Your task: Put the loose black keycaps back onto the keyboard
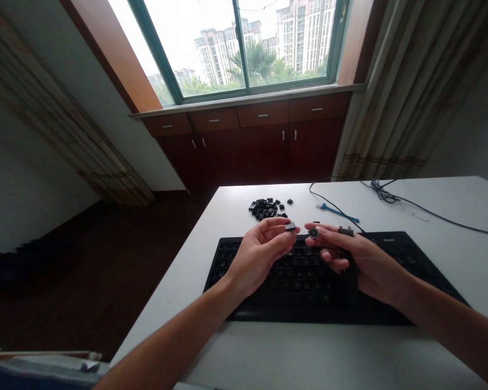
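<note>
Over the black keyboard [276, 313], my left hand [258, 252] pinches a small black keycap [290, 226] between thumb and fingers. My right hand [366, 254] is close beside it, closed on a second small dark keycap [313, 233] whose round hollow underside seems to face me. A dark tool [350, 281] also lies in the right palm, its upper end showing above the fingers; its kind is hard to make out. The two keycaps are a short gap apart. Many key positions on the keyboard look bare, and both hands hide part of it.
A heap of loose black keycaps [264, 208] lies behind the keyboard on the white table [301, 352]. To the right are a blue tool [339, 213], a black cable [384, 190] and a thin bent wire [420, 217]. The table's left edge borders the dark floor.
</note>
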Demonstrator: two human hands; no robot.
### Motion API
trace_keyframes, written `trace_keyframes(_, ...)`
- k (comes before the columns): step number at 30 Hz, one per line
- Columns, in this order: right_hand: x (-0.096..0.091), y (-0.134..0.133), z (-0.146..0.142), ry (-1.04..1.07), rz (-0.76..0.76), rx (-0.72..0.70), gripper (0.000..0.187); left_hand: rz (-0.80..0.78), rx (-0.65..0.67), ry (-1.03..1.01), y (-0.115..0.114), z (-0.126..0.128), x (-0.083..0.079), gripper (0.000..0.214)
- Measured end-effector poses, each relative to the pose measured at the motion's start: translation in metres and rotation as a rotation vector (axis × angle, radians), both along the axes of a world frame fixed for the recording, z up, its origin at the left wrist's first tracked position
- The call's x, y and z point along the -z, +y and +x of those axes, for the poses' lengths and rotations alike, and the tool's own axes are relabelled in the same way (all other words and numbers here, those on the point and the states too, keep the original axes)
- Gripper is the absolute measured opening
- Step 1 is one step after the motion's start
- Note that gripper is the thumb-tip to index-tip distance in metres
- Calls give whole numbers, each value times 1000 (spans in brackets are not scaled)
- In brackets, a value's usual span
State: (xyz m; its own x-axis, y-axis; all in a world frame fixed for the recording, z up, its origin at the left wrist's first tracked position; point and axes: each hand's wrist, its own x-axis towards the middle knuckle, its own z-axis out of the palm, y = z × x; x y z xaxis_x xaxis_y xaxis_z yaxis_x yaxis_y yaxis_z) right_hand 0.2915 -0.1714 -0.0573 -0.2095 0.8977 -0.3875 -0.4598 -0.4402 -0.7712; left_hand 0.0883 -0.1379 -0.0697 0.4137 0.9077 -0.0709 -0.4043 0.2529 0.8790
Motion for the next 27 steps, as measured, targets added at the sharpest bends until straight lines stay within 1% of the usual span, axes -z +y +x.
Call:
trace_keyframes(3,0,0,1,35,-27,14,23,-113,-5,-57,3,-2,0,31)
trace_keyframes(6,-1,1,1,47,-32,17,22,-162,-23,-82,5,-3,1,31)
trace_keyframes(19,-3,5,6,107,-85,34,25,-138,-10,-37,7,-2,3,34)
trace_keyframes(23,-3,4,7,86,-47,27,26,-151,-21,-45,7,-2,2,32)
trace_keyframes(27,-3,4,9,4,34,-8,30,-164,-3,-61,6,-1,0,32)
